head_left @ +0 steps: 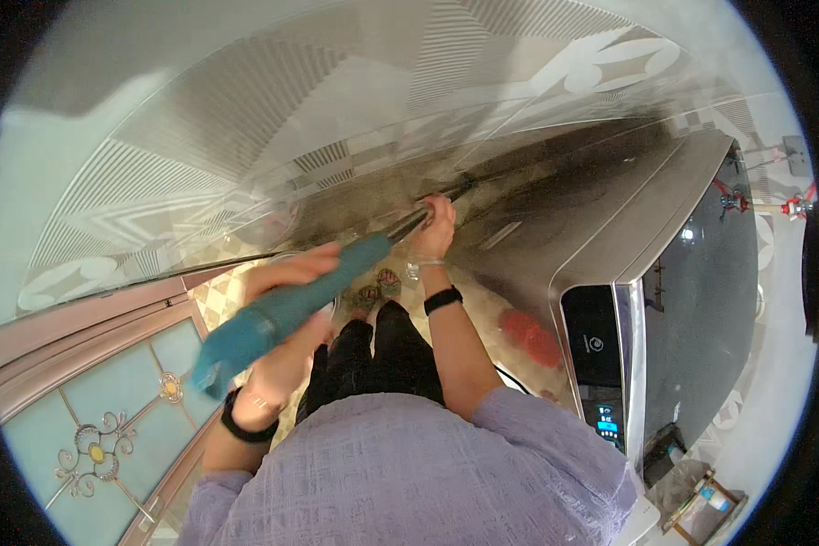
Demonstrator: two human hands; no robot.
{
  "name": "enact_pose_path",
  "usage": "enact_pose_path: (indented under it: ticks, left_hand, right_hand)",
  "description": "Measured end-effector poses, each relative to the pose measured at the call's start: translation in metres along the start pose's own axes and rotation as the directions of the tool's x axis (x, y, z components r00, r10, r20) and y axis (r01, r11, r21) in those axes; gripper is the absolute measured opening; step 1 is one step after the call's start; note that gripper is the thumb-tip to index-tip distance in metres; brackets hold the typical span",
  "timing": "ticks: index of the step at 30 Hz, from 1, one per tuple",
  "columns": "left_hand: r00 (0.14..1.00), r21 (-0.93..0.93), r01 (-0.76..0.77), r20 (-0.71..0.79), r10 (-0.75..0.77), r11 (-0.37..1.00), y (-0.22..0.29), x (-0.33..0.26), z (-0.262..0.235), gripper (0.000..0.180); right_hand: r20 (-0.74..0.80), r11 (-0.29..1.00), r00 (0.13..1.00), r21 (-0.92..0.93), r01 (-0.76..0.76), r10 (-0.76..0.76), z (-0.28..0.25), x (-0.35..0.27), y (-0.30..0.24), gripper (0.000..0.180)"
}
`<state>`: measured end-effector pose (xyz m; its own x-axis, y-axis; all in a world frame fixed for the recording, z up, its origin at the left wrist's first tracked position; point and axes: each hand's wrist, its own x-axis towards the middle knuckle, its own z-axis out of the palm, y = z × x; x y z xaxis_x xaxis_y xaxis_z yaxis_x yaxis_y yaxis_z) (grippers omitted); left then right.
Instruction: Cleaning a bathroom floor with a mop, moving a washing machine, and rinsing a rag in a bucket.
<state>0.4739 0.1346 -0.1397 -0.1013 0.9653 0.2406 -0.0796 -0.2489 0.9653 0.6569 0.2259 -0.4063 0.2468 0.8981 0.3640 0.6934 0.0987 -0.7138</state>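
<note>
A long teal, soft-looking sleeve or head (287, 309) on a dark pole slants across the view, its lower left end blurred. I cannot tell whether it is a mop, a duster or something else. My left hand (287, 350) is closed around the teal part, with fingers over the top and thumb side below, smeared by motion. Farther up, my right hand (435, 229) grips the thin dark pole (411, 224) beside the patterned wall. Past that hand the pole's far end runs along the wall and is hard to make out.
At right stands a large grey metal appliance (596, 205) with a black panel and lit blue display. Red-handled valves (796, 207) are behind it. A patterned tiled wall (282, 109) rises ahead. At left is a glass-panelled door (136, 400). A red round thing (530, 338) lies low beside the appliance.
</note>
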Motion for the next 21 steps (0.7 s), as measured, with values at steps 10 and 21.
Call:
enact_pose_path:
  ticks: [10, 21]
  left_hand:
    - [0.949, -0.022, -0.026, 0.314, 0.031, 0.999, -0.023, 0.049, 0.071, 0.027]
    - [0.936, 0.118, -0.2, 0.316, 0.154, 0.973, 0.076, 0.066, 0.014, 0.021]
  right_hand:
    - [-0.227, 0.581, 0.727, 0.764, -0.28, 0.648, -0.005, 0.059, 0.066, 0.018]
    - [-0.07, 0.974, 0.973, 0.072, -0.214, 0.219, 0.0, -0.049, -0.061, 0.023]
